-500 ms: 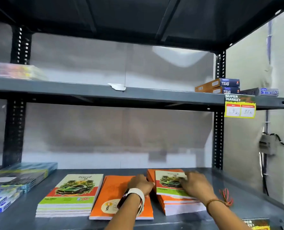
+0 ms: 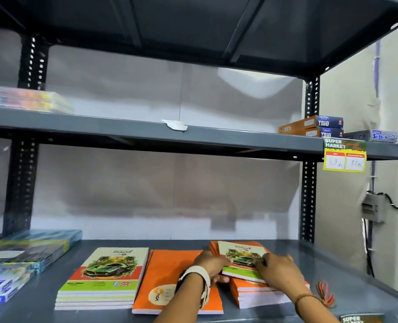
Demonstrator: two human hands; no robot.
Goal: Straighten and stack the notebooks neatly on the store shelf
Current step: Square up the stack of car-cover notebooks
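Three notebook piles lie on the grey lower shelf [image 2: 347,271]. A stack with green car covers [image 2: 104,276] sits on the left. Flat orange notebooks [image 2: 167,276] lie in the middle. On the right is an orange stack [image 2: 258,294] topped by a small car-cover notebook [image 2: 240,257]. My left hand [image 2: 210,264] grips that small notebook's left edge, thumb under it. Flat on its right half lies my right hand [image 2: 276,268], holding it too.
Blue-wrapped packs [image 2: 28,250] and blue boxes [image 2: 2,285] fill the shelf's left end. The upper shelf carries TRIO boxes [image 2: 314,128] at the right, colourful packs [image 2: 23,99] at the left, and a price tag [image 2: 344,157] on its edge. Upright posts flank both sides.
My left hand has shifted right from the orange notebooks onto the small notebook's left edge. The right hand stays on it.
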